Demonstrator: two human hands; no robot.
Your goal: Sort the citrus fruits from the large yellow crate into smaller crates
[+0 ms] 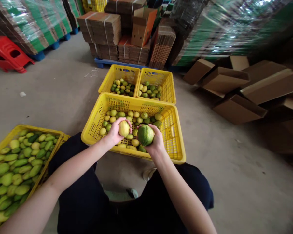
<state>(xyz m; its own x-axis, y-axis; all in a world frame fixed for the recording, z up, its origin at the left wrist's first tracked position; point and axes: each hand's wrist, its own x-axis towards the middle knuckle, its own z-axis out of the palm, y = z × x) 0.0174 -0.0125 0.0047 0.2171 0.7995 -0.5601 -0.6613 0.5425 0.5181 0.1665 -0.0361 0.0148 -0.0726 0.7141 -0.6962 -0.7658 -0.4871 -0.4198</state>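
Observation:
Above the near yellow crate [136, 99], my left hand [116, 133] is closed around a pale yellow lemon [124, 128]. Beside it, a little apart, my right hand [158, 139] grips a larger dark green lemon [146, 135] with bumpy skin. Below both hands, a layer of yellow and green lemons [136, 114] lies on the crate's bottom, partly hidden by my hands. Both held fruits face up toward me, and the fingers wrap behind them.
Two smaller yellow crates [172, 86] with lemons stand behind. A crate heaped with green fruit [21, 161] sits by my left leg. Flattened cardboard [104, 29] is stacked on a blue pallet [100, 61]. Cardboard boxes [224, 78] lie right; a red stool [8, 52] stands left.

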